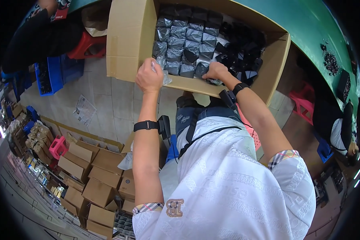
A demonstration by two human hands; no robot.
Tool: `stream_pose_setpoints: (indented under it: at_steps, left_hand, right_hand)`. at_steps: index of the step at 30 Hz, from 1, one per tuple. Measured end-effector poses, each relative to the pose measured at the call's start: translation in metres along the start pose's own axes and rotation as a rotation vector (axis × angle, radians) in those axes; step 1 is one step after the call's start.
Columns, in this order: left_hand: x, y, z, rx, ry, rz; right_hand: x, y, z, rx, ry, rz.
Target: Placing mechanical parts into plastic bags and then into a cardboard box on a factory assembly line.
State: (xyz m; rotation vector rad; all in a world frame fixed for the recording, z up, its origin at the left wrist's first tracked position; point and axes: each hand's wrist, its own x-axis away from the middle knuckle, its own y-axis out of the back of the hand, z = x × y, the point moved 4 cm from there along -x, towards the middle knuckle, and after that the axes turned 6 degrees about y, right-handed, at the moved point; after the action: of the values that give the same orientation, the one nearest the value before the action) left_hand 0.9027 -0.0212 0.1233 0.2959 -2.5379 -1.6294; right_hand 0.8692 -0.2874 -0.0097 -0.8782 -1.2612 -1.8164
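An open cardboard carton (126, 44) lies in front of me on the green table. Rows of dark block-shaped pieces in clear plastic bags (180, 43) fill its left and middle. Loose black plastic parts (244, 52) are heaped in its right side. My left hand (150, 76) is closed at the carton's near left rim, with crumpled clear plastic (166, 79) showing beside its fingers. At the near edge of the rows, my right hand (217, 72) has its fingers closed on a bagged dark piece (202, 69).
The green table (304, 24) reaches right, with small black parts (331, 63) scattered on it. Red stools (87, 47) and a blue crate (50, 76) stand left. Empty-looking cartons (102, 192) crowd the floor at lower left. Other people sit at far left and right.
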Motion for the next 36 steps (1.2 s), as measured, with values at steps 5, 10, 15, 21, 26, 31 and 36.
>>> stream_pose_setpoints:
  at_steps: [5,10,15,21,26,31,36]
  left_hand:
    - [0.000,-0.001,-0.002,0.011,-0.005,-0.005]
    - [0.001,-0.002,-0.003,0.014,-0.033,-0.021]
    - [0.001,0.000,-0.002,-0.017,-0.017,-0.006]
    - [0.000,-0.004,-0.003,-0.006,-0.009,-0.009]
    - [-0.001,-0.002,-0.001,0.000,-0.005,-0.014]
    - [0.001,0.000,0.001,0.006,0.015,0.014]
    - [0.000,0.001,-0.002,-0.015,0.023,0.016]
  right_hand:
    - [-0.001,-0.008,0.009,-0.105,-0.007,-0.067]
    - [-0.022,-0.021,-0.003,-0.052,0.138,-0.050]
    - [-0.025,-0.028,-0.010,-0.100,0.155,-0.124]
    - [-0.046,-0.035,-0.011,-0.281,0.056,0.043]
    - [-0.041,-0.035,0.001,-0.110,0.198,-0.092]
    - [-0.004,-0.015,-0.019,-0.841,0.358,-0.027]
    - [0.039,0.049,-0.080,-0.892,0.197,-0.593]
